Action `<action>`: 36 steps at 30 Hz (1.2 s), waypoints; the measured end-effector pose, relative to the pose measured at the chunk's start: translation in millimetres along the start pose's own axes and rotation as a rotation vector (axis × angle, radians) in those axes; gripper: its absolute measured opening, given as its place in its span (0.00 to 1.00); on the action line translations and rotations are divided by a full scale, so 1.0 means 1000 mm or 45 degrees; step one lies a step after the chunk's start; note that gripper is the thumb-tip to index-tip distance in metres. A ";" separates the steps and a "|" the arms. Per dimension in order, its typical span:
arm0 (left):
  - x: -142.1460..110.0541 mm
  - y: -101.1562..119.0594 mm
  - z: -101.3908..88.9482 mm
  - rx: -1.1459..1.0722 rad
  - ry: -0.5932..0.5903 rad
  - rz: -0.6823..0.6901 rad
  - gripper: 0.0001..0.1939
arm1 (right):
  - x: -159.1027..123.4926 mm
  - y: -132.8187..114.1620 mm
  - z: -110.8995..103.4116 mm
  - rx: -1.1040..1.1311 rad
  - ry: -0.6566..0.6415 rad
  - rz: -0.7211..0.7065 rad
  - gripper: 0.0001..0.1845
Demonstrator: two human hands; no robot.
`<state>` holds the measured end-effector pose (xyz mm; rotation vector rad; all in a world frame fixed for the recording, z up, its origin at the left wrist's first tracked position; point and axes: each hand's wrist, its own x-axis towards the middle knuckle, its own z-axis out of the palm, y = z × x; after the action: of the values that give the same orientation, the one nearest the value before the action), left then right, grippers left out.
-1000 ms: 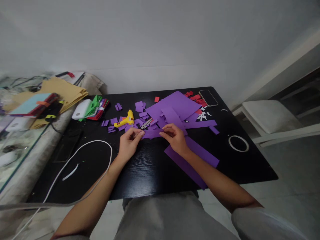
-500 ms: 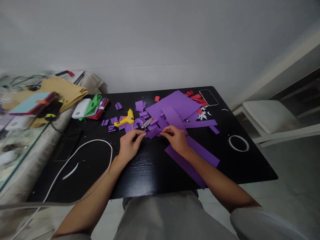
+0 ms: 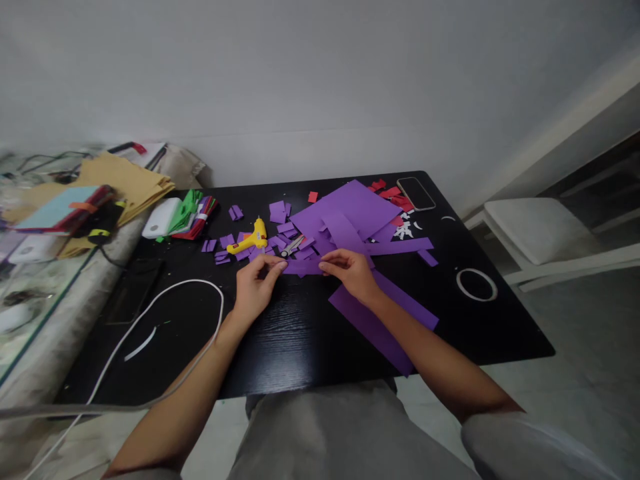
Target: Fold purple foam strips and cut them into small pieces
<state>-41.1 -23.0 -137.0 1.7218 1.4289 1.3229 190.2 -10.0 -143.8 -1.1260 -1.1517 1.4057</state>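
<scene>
My left hand [image 3: 257, 283] and my right hand [image 3: 353, 273] pinch the two ends of a purple paper strip [image 3: 303, 267], stretched level between them above the black table [image 3: 290, 333]. Just beyond the strip lie scissors [image 3: 291, 247], partly covered by small purple paper pieces [image 3: 306, 253]. A yellow glue gun [image 3: 250, 239] rests on more purple pieces, past my left hand. Large purple sheets [image 3: 357, 203] spread behind my right hand, and another purple sheet [image 3: 405, 303] lies partly under my right forearm.
A white cable [image 3: 193, 281] loops beside my left forearm. Green and red folded paper [image 3: 193, 213] sits at the back left. To the right are a phone [image 3: 416, 193], red scraps [image 3: 397, 197], white scraps [image 3: 404, 229] and a white ring [image 3: 477, 285]. A white chair [image 3: 525, 230] stands beyond.
My left hand has moved slightly left, away from my right hand. More of the purple strip shows between them, now flatter and straighter. The other things stay in place.
</scene>
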 end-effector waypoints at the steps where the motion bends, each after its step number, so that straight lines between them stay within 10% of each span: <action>1: 0.000 0.000 0.000 -0.002 0.005 -0.008 0.10 | 0.000 -0.002 0.000 0.037 -0.013 0.034 0.17; 36: 0.006 0.012 0.003 -0.445 -0.149 -0.359 0.13 | 0.003 0.007 0.002 0.241 0.046 0.157 0.19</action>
<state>-34.1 -20.7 -125.9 1.2963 1.2352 1.2112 186.8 -8.0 -150.7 -1.0972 -0.9157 1.5477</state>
